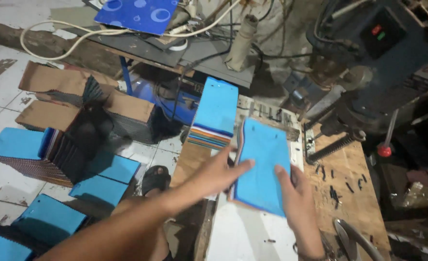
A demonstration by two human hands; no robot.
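Blue stack (pixel 263 164) on bench (pixel 349 193), between both hands. Left hand (pixel 218 175) open, fingers flat against stack's left edge. Right hand (pixel 298 195) grips its lower right edge, thumb on top.

Both hands (pixel 218 176) (pixel 298 203) extended forward, fingers straight (left forearm angled inward).

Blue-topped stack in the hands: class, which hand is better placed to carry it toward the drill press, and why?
Probably the right hand. It grips the blue-topped stack along its right edge, on the side where the drill press stands. The left hand only rests its fingers on the stack's left edge, reaching across from the far side.
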